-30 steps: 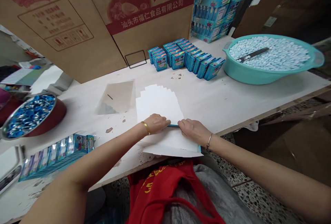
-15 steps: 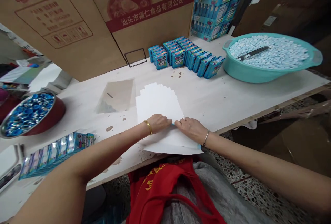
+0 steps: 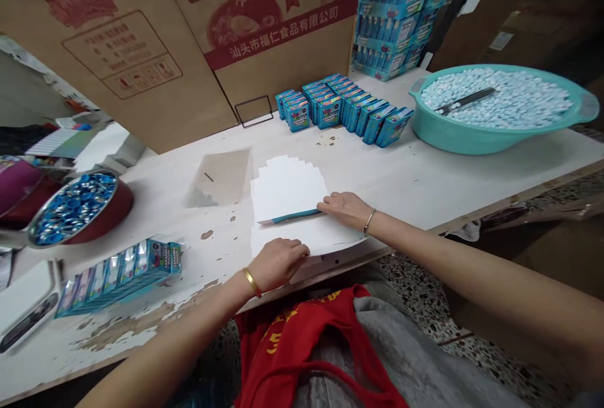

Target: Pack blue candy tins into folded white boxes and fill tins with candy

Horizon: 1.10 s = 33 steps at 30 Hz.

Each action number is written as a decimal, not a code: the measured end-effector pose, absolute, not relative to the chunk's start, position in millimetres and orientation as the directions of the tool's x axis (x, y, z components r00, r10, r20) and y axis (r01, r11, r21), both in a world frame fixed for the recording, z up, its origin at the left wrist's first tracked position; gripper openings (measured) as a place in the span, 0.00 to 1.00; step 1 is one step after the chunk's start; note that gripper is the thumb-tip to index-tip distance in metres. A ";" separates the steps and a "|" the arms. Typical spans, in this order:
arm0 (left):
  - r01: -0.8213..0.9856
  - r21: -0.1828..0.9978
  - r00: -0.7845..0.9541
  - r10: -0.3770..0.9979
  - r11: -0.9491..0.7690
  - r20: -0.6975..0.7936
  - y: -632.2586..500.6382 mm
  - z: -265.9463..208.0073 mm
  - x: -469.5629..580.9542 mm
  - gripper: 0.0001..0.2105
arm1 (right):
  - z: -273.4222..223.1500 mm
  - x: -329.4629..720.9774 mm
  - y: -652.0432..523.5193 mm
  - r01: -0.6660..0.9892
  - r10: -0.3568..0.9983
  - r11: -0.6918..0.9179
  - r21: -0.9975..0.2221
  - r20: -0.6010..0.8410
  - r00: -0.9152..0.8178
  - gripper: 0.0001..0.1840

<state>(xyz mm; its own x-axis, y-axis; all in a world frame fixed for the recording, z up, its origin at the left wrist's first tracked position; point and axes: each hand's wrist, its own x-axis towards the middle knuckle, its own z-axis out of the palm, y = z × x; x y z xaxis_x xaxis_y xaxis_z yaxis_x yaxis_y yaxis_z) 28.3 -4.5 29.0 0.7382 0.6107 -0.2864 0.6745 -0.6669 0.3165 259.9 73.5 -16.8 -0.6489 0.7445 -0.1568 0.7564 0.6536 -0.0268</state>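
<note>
A fanned stack of white card sheets point(image 3: 287, 181) lies on the table in front of me. On its near part rests a sheet point(image 3: 302, 236) whose far edge is folded up, showing a narrow blue printed strip point(image 3: 295, 215). My right hand point(image 3: 346, 209) is closed, pinching the right end of that folded edge. My left hand point(image 3: 280, 262) is at the sheet's near edge, fingers curled and closed on it. The undersides of both hands' fingers are hidden.
Small blue candy boxes point(image 3: 330, 109) stand in rows at the back, near a teal tub point(image 3: 453, 134) of pale candies. A clear plastic sheet point(image 3: 221, 175), a red bowl point(image 3: 123, 200) of blue-wrapped pieces and a wrapped box pack point(image 3: 123, 270) lie leftward. Large cartons point(image 3: 198, 100) stand behind.
My left hand has moved away from the folded edge, toward me and slightly left. My right hand has shifted a little farther from me, and the blue strip now shows. The view has shifted slightly.
</note>
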 end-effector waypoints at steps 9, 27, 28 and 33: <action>0.703 0.608 0.640 0.702 -0.369 -0.313 38.3 14.6 29.6 0.06 | 0.8 263.8 -5.4 0.732 0.738 0.666 -0.141 0.265 -0.621 0.20; 0.802 0.259 0.592 0.775 -0.538 -0.221 -5.0 -12.1 36.3 0.07 | -46.0 255.4 -19.5 0.839 0.846 0.529 -0.125 0.009 -0.533 0.05; 0.795 0.288 0.600 0.762 -0.534 -0.244 0.3 -9.7 36.5 0.07 | -45.7 255.3 -16.8 0.838 0.845 0.528 -0.136 -0.013 -0.535 0.06; 0.793 0.363 0.606 0.688 -0.489 -0.399 21.9 1.7 40.3 0.07 | -39.5 257.4 -2.3 0.817 0.813 0.538 -0.206 -0.130 -0.568 0.09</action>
